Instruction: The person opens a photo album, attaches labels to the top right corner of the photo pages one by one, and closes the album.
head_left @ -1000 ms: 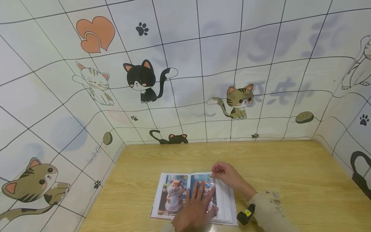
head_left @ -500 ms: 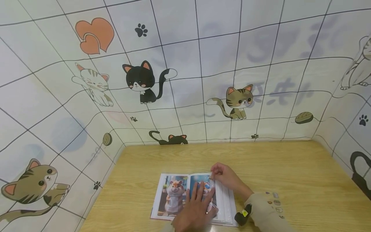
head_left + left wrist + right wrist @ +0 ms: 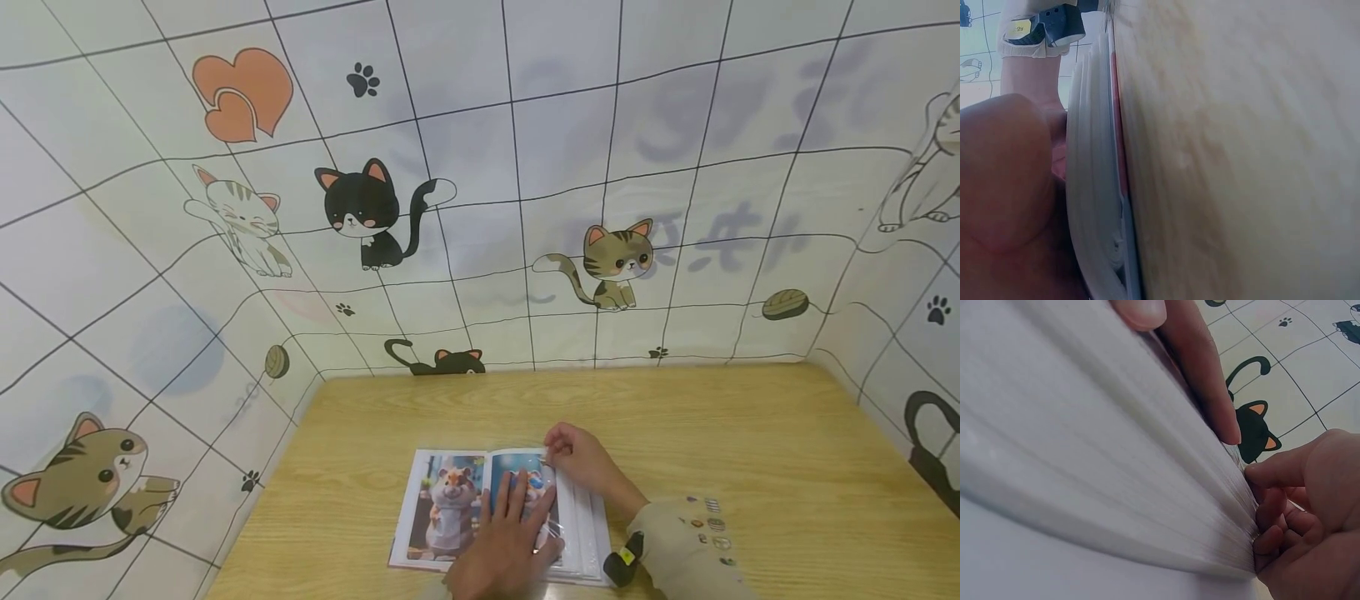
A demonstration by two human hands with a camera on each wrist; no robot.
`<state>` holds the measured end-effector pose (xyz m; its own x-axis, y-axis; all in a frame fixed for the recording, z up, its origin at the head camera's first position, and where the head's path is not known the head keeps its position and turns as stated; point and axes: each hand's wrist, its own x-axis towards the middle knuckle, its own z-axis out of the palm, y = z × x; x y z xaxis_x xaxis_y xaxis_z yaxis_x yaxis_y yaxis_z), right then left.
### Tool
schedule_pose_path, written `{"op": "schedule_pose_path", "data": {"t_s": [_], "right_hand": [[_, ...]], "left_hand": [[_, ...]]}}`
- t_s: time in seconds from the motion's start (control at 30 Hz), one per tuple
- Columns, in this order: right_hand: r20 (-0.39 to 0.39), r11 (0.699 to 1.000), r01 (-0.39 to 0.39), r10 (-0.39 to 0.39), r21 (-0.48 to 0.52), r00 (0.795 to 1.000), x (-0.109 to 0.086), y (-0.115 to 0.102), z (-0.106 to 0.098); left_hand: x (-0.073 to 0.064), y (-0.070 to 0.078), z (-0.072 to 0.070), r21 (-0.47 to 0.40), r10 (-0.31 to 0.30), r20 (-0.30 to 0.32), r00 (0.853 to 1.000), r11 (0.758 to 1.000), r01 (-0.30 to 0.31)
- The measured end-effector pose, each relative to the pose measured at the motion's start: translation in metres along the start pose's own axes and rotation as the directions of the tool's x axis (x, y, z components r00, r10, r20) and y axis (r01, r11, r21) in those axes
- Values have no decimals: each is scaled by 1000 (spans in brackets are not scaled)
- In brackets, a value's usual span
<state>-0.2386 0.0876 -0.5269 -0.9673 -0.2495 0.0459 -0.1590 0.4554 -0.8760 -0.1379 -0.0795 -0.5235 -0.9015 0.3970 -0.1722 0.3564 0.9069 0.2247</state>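
Note:
An open photo album (image 3: 588,533) lies on the table, with a hamster picture (image 3: 450,512) on its left page. On the right page is another picture (image 3: 517,461), partly covered by my left hand (image 3: 504,533), which presses flat with fingers spread. My right hand (image 3: 585,457) pinches the top outer corner of that page. In the right wrist view, the thumb and curled fingers of the right hand (image 3: 1310,512) meet at the edge of the stacked pages (image 3: 1104,450), and left fingers (image 3: 1200,369) rest on top. The left wrist view shows the album's thick page edges (image 3: 1094,162) side-on.
The wooden table (image 3: 360,417) extends around the album and meets a wall covering (image 3: 480,250) printed with cats and grid lines. A dark wrist camera (image 3: 622,562) sits at the right cuff, beside the album's lower right corner.
My right wrist and sleeve shift slightly left, while its fingers stay at the page corner. The left hand keeps its place on the page.

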Motion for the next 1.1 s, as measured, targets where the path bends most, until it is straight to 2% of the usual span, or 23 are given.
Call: {"op": "schedule_pose_path", "data": {"t_s": [0.27, 0.7, 0.93, 1.1], "right_hand": [[3, 999, 23, -22, -24, 1000, 2, 3, 0], [-2, 998, 14, -15, -54, 1000, 2, 3, 0], [0, 998, -19, 19, -53, 1000, 2, 1, 0], [-2, 999, -29, 29, -43, 1000, 1, -3, -1]], "left_hand": [[2, -1, 1, 0, -2, 15, 1000, 1000, 2], [-1, -1, 2, 25, 41, -71, 997, 999, -40], [-1, -1, 0, 16, 30, -34, 999, 999, -30], [-2, -1, 0, 17, 36, -39, 999, 999, -36]]}}
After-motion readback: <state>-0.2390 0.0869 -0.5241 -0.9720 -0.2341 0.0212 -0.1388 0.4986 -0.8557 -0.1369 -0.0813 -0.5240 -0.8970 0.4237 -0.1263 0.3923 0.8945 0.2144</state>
